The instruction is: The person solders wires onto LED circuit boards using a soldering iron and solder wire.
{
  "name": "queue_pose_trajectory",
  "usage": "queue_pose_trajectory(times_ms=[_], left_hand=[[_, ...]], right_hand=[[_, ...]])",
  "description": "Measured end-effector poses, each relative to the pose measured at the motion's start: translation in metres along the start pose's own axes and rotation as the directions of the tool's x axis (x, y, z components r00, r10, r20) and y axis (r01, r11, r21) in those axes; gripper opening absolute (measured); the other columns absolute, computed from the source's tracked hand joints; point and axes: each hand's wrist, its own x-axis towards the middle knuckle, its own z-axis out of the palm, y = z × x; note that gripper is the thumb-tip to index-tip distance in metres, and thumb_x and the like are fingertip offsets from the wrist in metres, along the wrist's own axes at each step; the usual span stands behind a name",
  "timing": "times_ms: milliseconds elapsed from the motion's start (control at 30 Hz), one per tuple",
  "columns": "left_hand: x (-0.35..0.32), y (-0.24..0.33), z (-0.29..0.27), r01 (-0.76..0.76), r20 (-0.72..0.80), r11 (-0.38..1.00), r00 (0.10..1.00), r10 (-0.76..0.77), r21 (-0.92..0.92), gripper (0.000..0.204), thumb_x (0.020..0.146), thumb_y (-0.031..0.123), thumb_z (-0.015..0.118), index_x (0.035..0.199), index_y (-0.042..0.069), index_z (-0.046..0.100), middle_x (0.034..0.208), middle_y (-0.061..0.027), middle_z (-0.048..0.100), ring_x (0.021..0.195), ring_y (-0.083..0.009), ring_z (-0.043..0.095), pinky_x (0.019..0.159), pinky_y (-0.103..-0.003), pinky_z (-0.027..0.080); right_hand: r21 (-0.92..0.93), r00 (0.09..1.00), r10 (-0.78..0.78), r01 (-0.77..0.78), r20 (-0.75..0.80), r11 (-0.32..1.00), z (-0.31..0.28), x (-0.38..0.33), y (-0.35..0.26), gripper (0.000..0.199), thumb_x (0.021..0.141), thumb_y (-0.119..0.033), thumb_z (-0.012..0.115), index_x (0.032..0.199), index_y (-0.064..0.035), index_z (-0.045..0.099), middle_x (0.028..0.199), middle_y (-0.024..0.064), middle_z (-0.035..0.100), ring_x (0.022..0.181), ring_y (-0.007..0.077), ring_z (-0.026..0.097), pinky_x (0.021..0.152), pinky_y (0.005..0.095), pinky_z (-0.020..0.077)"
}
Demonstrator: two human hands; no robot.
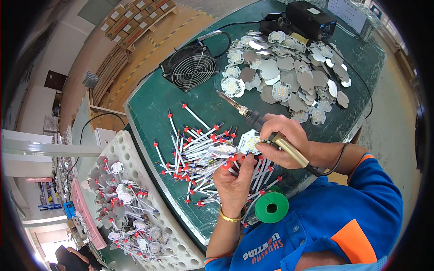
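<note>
White LED board [249, 142] pinched in left grip [235, 180] | right grip [282, 137] clamps soldering iron [253, 118] beside it

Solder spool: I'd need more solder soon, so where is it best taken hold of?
Grip the green spool by its round outer rim, coming from above: it lies flat on the table edge, hole up, with wires to its left and the left hand beside it.

Bright even daylight, sharp centre, fisheye-bent dark rim
</note>
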Motion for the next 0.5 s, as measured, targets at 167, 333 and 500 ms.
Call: queue_pose_trajectory(times_ms=[167, 333, 500], left_hand=[[-0.002, 0.0, 0.001, -0.007, -0.01, 1.0, 1.0, 0.007, 0.001, 0.01, 0.079, 0.005, 0.064, 0.071, 0.001, 0.061, 0.059, 0.0052, 0.053, 0.052, -0.0007, 0.039, 0.047, -0.017, 0.03], [-0.005, 0.003, 0.0, 0.006, -0.024, 0.999, 1.0, -0.007, -0.05, 0.008, 0.079, 0.006, 0.064, 0.075, 0.0, 0.061, 0.063, 0.0024, 0.057, 0.057, -0.002, 0.046, 0.051, -0.017, 0.036], [-0.002, 0.018, -0.013, -0.054, -0.079, 0.997, 0.996, 0.051, -0.046, 0.006, 0.078, 0.005, 0.064, 0.076, 0.001, 0.06, 0.066, -0.0011, 0.059, 0.061, -0.0056, 0.052, 0.056, -0.019, 0.042]], right_hand=[[-0.037, 0.999, -0.047, 0.046, -0.023, 0.998, 0.0, -0.001, -0.002, 0.031, 0.067, 0.003, 0.067, 0.089, -0.0045, 0.046, 0.068, 0.0063, 0.052, 0.05, 0.0177, 0.043, 0.046, 0.0307, 0.0315], [-0.028, 1.0, -0.01, 0.01, 0.003, 1.0, 0.0, -0.002, -0.003, 0.029, 0.069, 0.0, 0.065, 0.09, -0.0065, 0.046, 0.074, 0.0085, 0.054, 0.056, 0.0216, 0.053, 0.049, 0.029, 0.0419], [-0.028, 1.0, -0.005, 0.005, -0.001, 1.0, -0.01, -0.003, -0.008, 0.021, 0.074, -0.004, 0.062, 0.091, -0.0039, 0.049, 0.078, 0.0097, 0.055, 0.065, 0.0208, 0.056, 0.057, 0.0295, 0.0442]])
